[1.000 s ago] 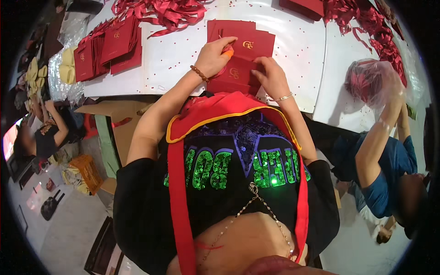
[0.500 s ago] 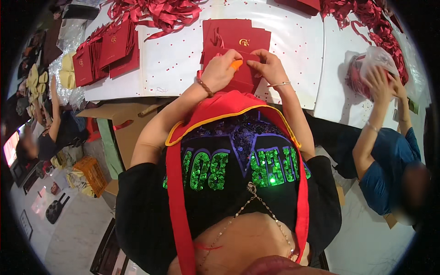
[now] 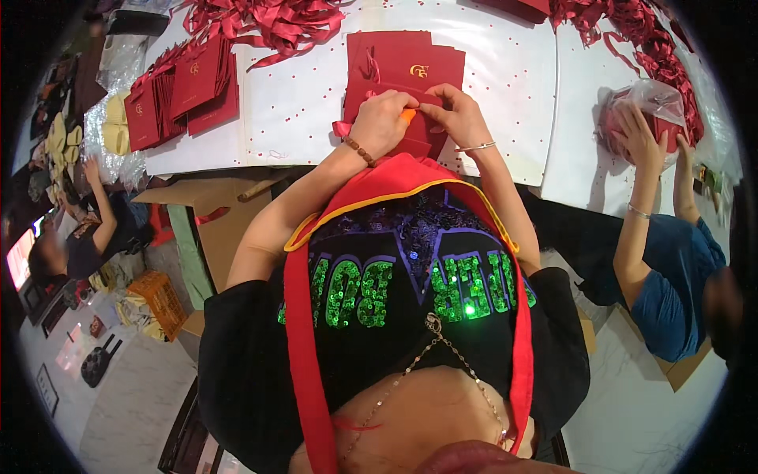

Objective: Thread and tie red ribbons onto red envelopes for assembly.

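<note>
A red paper bag (image 3: 416,130) lies at the near edge of the white table, beneath both my hands. My left hand (image 3: 380,125) is closed, with a small orange object (image 3: 408,115) between its fingers; its exact kind is hidden. Close beside those fingertips, my right hand (image 3: 459,118) pinches thumb and forefinger together at the bag, and what lies between them is too small to make out. A red ribbon end (image 3: 341,128) pokes out left of my left wrist. Just beyond my hands, more red bags (image 3: 442,60) with gold print are stacked.
Several red bags (image 3: 196,75) stand in a row at the left. Red ribbons (image 3: 276,24) are heaped at the far side of the white table (image 3: 300,103), among scattered red dots. At the right, a person's hands (image 3: 649,142) hold a plastic-wrapped red bundle (image 3: 659,110).
My fingertips have drawn closer together over the bag, and less of the orange object shows. The person at the right has shifted their hands around the wrapped bundle.
</note>
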`<state>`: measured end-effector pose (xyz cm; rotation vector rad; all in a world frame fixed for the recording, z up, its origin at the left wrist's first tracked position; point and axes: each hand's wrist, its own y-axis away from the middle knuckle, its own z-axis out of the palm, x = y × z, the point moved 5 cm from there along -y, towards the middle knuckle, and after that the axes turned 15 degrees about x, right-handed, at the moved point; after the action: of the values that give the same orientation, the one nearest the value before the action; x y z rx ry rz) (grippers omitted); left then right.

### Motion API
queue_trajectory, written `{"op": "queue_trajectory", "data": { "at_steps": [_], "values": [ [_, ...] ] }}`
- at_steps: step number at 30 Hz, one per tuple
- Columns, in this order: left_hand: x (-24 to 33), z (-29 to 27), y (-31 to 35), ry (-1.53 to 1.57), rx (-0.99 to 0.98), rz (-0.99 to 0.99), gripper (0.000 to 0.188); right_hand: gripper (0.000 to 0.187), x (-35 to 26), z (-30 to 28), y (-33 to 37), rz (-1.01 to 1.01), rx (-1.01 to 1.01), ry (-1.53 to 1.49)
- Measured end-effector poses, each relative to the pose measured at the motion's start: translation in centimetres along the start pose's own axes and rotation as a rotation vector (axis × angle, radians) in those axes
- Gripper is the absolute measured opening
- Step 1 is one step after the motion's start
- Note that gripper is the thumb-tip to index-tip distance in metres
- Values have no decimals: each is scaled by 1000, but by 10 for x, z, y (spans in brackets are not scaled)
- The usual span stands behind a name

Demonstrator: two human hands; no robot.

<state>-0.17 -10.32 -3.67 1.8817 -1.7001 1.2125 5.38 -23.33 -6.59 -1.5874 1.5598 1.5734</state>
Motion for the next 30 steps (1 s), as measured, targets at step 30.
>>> {"op": "queue_trajectory", "data": {
  "at_steps": [30],
  "values": [
    [-14, -1, 2, 369, -79, -696, 15, 18, -12, 4, 19, -365, 83, 24]
  ]
}}
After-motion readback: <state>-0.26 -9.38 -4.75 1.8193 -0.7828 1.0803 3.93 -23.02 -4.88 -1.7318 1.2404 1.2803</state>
